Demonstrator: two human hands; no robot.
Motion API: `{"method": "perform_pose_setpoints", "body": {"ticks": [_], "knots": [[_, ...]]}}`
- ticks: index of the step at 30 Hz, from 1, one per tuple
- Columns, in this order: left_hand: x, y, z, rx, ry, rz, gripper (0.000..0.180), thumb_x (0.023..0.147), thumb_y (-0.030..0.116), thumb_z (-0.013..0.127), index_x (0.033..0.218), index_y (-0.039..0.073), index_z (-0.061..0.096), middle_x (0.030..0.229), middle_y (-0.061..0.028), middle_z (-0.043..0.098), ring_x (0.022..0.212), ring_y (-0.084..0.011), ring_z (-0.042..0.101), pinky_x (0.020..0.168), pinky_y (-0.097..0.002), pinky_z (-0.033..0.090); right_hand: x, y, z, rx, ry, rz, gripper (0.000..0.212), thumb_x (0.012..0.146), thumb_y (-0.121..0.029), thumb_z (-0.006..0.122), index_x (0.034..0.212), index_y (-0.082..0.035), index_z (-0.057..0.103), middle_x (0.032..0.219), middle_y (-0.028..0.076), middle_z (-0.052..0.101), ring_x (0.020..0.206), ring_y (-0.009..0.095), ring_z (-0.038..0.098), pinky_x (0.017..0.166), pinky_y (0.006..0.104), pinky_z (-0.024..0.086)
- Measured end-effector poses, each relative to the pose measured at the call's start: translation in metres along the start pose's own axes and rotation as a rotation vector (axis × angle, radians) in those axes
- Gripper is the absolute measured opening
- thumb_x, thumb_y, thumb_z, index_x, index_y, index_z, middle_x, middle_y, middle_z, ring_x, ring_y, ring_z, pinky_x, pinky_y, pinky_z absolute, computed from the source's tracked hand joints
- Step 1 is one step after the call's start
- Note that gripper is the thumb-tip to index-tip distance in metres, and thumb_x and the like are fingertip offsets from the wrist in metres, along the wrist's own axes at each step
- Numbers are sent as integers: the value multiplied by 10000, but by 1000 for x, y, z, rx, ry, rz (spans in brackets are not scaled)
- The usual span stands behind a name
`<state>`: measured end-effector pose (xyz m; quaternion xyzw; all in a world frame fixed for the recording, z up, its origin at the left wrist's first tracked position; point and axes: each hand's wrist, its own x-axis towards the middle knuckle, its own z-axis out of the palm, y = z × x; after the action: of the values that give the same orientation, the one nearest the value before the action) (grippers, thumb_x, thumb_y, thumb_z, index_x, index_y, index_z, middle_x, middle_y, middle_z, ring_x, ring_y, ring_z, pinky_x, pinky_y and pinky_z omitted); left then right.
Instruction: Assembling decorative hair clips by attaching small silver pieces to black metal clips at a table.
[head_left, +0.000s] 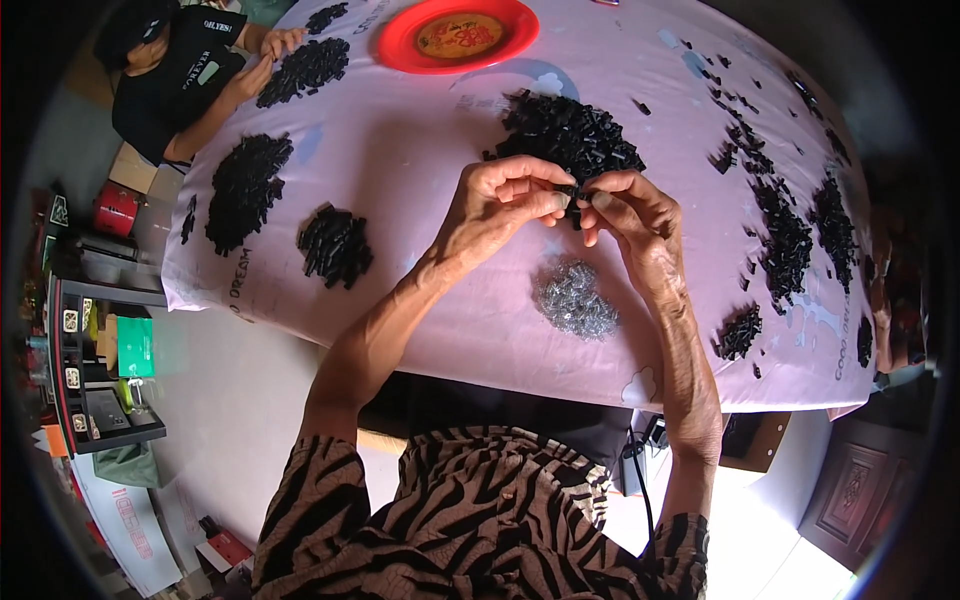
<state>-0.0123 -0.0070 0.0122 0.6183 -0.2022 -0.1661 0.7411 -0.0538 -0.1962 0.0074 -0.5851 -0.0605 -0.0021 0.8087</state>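
Both my hands meet over the pink table cover (430,310), fingertips pinched close together. My left hand (510,195) grips a small black plastic part (571,203) between thumb and forefinger. Against the same part my right hand (635,205) is pinched; whether it also holds something tiny is hidden by its fingers. Just beyond my hands lies a big heap of small black parts (575,130). Nearer to me, between my forearms, sits a small pile of shiny, clear or silvery little pieces (577,300).
A red plate (395,40) stands at the far side. Black part piles lie left (335,247) and further left (248,190), with scattered ones (780,235) on the right. Another person (185,80) handles parts at the far left. A shelf rack (75,370) stands left of the table.
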Motion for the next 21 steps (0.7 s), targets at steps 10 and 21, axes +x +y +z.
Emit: {"method": "perform_pose_setpoints", "body": {"ticks": [10, 21], "knots": [[0, -1, 1, -40, -12, 8, 204, 824, 9, 654, 1025, -16, 628, 828, -84, 649, 748, -135, 616, 711, -263, 521, -2, 1, 0, -9, 15, -35, 87, 895, -37, 589, 941, 35, 604, 830, 88, 622, 696, 140, 598, 592, 264, 502], [1, -5, 1, -61, -25, -15, 202, 832, 10, 650, 1023, -31, 602, 853, -100, 650, 753, -161, 637, 695, -289, 533, -4, 1, 1, -24, 41, -6, 69, 887, -27, 604, 909, 32, 631, 827, 77, 630, 670, 122, 596, 540, 243, 500]]}}
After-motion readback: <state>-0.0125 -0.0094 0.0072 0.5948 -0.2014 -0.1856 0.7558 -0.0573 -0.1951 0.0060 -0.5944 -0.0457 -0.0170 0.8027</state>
